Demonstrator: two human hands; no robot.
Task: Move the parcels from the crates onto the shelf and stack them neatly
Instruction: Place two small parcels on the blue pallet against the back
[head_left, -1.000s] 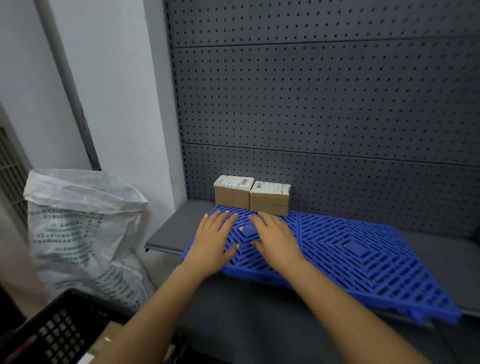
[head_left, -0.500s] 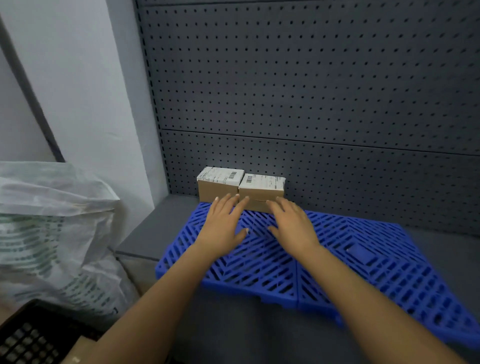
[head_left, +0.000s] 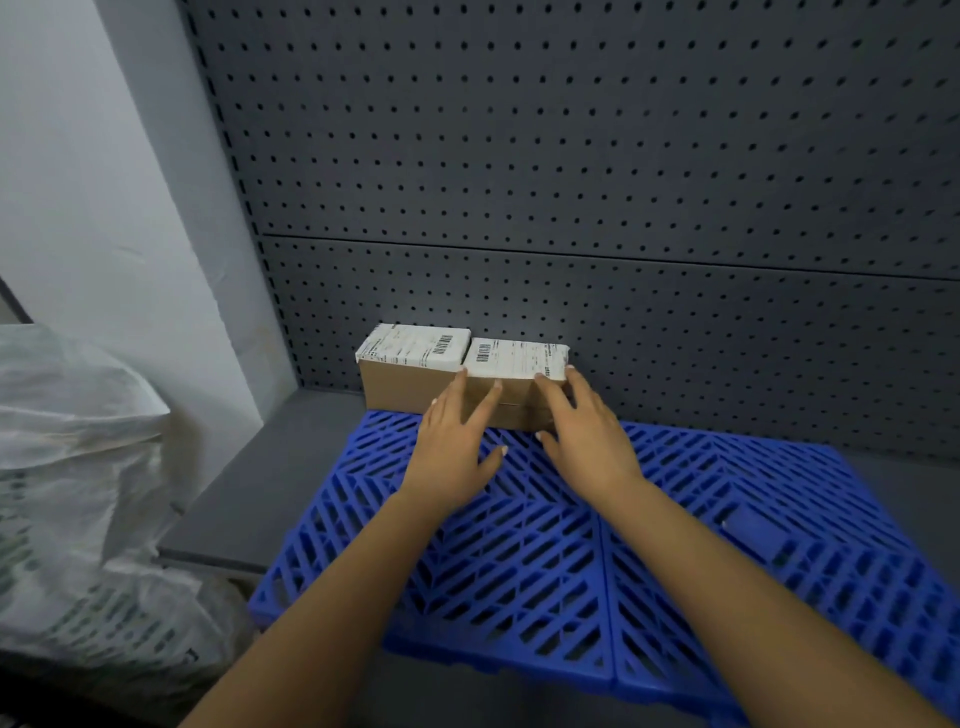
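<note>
Left hand (head_left: 457, 452) is seen flat and spread, fingers apart, palm down over the blue pallet (head_left: 519, 561); its fingertips are laid against the brown front face of the right parcel (head_left: 514, 364), near the seam between the two boxes. Nothing is gripped by it. Right hand (head_left: 582, 431) is likewise spread, fingers splayed, its fingertips set on the front and right corner of the same parcel; no closed grasp is shown — the box is touched from the front, not enclosed.

The right parcel is a brown carton with a white barcoded label across its top. A faint horizontal line runs across its front; whether that marks two stacked boxes cannot be told. It is placed directly beside the left parcel (head_left: 410, 358), touching it, both labels up. The pair is set at the back of the shelf (head_left: 270, 467), against the dark perforated back panel (head_left: 571, 182). The parcels' front edges meet the rear edge of the blue pallet; whether they rest on the pallet or on the bare shelf behind it cannot be told.

The blue pallet is an open-lattice plastic grid made of joined sections, covering much of the grey shelf and overhanging its front edge. Apart from the hands and forearms, nothing is seen on its visible surface.

At far left, a white woven sack (head_left: 67, 493) with green print is slumped against the pale wall (head_left: 104, 182) — its contents are not visible.
</note>
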